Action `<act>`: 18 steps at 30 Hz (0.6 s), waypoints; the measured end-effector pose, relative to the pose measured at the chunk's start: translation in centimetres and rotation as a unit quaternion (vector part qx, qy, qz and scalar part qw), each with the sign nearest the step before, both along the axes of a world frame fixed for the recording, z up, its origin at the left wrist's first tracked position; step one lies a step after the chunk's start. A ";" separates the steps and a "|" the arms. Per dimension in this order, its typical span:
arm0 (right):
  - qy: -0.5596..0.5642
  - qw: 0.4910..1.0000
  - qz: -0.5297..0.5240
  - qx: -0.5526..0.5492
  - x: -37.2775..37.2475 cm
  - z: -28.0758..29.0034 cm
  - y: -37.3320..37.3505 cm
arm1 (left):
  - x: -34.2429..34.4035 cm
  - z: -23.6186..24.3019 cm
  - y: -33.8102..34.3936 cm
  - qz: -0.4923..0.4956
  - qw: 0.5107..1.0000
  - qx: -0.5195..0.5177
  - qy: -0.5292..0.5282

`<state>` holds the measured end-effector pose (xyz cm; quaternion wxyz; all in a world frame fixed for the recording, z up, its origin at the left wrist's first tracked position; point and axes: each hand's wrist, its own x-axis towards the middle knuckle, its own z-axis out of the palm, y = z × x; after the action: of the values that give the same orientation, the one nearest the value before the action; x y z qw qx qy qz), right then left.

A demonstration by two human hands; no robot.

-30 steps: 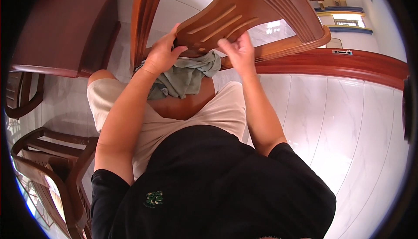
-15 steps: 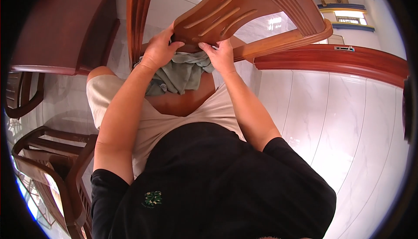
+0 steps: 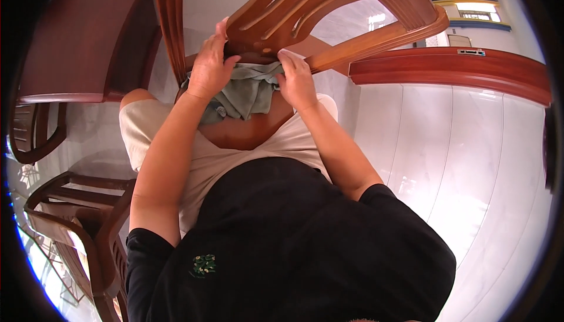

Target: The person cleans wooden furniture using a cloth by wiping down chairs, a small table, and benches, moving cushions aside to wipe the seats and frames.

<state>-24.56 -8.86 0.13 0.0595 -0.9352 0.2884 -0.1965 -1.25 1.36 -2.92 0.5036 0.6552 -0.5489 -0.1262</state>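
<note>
Both forearms reached forward. The left hand [image 3: 210, 68], thumb apart from its fingers, stood at the left edge of one brown wooden chair-back panel [image 3: 289, 2] with three slots; the right hand [image 3: 298, 82], fingers bent, was at its lower right. Whether either gripped could not be told. One crumpled grey-green cloth [image 3: 244, 96] lay below, on the brown wooden seat [image 3: 241, 134].

No word or number can be read. On the black shirt [image 3: 305, 234], well below the left hand [image 3: 210, 68], there is a green emblem [image 3: 204, 264]; under it stands a faint line, too small to be read. On the red beam [image 3: 411, 68], to the right of the right hand [image 3: 298, 81], sits a pale plate [image 3: 471, 52]; whether it carries letters, I cannot tell.
</note>
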 end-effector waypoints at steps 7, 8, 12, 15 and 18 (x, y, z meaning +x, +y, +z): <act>-0.074 0.983 0.112 0.124 -2.7 4.1 2.1 | -0.3 2.9 4.5 0.026 0.987 0.038 -0.152; -0.081 0.983 0.103 0.127 -3.8 4.2 2.6 | -0.7 3.1 5.2 0.017 0.986 0.041 -0.158; 0.068 0.964 0.193 0.169 -7.1 3.8 4.9 | -0.9 2.5 7.1 0.011 0.987 0.042 -0.154; 0.093 0.964 0.196 0.157 -8.3 3.1 5.5 | -1.5 1.6 6.6 -0.156 0.970 0.096 -0.161; 0.070 0.962 0.201 0.173 -8.7 3.2 6.4 | -2.9 0.1 6.8 -0.223 0.932 0.129 -0.254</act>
<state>-33.24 -2.46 3.29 0.2379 -0.9609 0.1273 -0.0618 -4.12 8.18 -2.84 0.2174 0.5853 -0.7694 -0.1347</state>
